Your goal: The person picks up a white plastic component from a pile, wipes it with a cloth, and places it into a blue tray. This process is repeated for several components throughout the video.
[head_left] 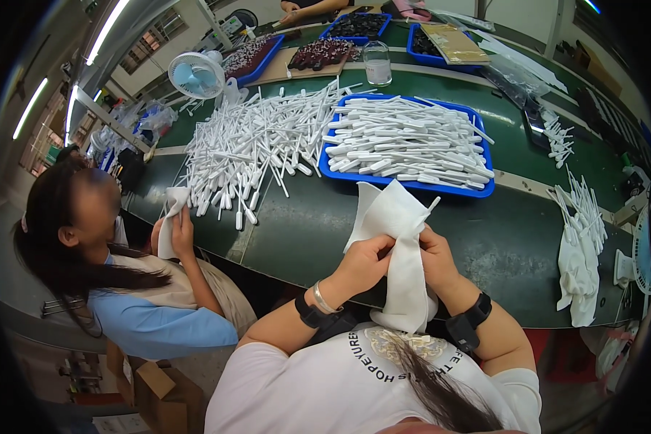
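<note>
White soft cloth [401, 239] is gripped by the left hand [365, 262] and right hand [435, 257], both closed around it above the green table [304, 231]; wiping seems underway. Another white plastic stick from the blue tray [412, 186] would be needed.

Head view, steeply down, close

Blue tray [330, 171] mid-table, heaped with white plastic sticks. Loose pile of white sticks [249, 145] just left of it on the green table [304, 231]. Small white desk fan [197, 74] far left. Clear jar [377, 63] beyond the tray. Far blue trays with dark parts [359, 25]. Co-worker in a blue sleeve [159, 325] seated at left. White cloths and more sticks [577, 239] at right edge.
</note>
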Available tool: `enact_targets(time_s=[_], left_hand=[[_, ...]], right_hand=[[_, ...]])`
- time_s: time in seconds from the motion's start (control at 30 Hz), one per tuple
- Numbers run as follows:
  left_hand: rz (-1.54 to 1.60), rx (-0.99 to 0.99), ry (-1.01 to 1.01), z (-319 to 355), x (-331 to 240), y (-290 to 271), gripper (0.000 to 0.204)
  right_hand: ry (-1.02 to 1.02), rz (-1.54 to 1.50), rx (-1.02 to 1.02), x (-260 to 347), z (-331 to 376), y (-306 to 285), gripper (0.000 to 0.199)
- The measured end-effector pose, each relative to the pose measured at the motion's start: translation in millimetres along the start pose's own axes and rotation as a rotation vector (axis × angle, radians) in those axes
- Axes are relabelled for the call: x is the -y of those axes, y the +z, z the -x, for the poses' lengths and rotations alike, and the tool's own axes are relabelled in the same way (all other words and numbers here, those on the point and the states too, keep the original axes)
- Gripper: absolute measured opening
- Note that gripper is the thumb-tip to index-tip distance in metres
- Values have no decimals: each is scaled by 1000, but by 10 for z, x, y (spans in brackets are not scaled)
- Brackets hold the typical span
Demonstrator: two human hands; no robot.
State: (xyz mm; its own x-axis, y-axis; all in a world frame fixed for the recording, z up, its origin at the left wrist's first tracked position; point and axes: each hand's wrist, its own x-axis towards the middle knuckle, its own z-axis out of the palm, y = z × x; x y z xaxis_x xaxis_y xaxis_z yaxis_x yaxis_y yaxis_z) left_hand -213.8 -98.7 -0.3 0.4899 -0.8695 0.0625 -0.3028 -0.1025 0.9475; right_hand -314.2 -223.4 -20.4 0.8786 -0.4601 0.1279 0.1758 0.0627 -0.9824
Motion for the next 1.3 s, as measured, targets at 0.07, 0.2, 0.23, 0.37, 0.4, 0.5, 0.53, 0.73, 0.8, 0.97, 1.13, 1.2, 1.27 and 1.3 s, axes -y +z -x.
enact_targets(time_s=[0.07,0.2,0.23,0.37,0.4,0.5,0.53,0.73,0.8,0.97,1.13,1.2,1.27,1.3], left_hand=[[17,5,-12,2,-22,-21,16],[118,34,-65,9,19,-40,15],[183,42,-92,10,44,-49,16],[390,51,-167,17,52,-75,15],[459,40,-187,5,45,-71,15],[537,52,-269,-18,64,-66,14],[572,44,-309,-20,71,-60,13],[655,92,-289,19,89,-7,15],[653,101,-244,44,97,12,15],[743,38,-276,22,40,68,15],[222,-99,-61,19,88,101,12],[-176,-122,171,37,57,125,12],[-229,-125,200,41,46,115,12],[-286,-132,235,42,40,96,13]], right_hand=[[56,-120,14,37,13,16,22],[164,-228,35,75,20,2,24],[203,-252,42,78,20,-11,24],[181,-31,50,8,15,11,23],[185,-29,31,6,8,5,23],[-201,497,45,8,-24,-14,22],[-196,497,37,7,-28,-33,22],[187,-48,55,1,-24,-88,22],[223,-149,31,35,-25,-86,22],[299,-406,6,76,-3,-62,21],[216,-240,69,-15,-8,25,20],[205,-204,32,-21,-1,35,20],[90,-93,-12,-23,-10,11,19],[32,-37,-35,-17,-13,-11,19]])
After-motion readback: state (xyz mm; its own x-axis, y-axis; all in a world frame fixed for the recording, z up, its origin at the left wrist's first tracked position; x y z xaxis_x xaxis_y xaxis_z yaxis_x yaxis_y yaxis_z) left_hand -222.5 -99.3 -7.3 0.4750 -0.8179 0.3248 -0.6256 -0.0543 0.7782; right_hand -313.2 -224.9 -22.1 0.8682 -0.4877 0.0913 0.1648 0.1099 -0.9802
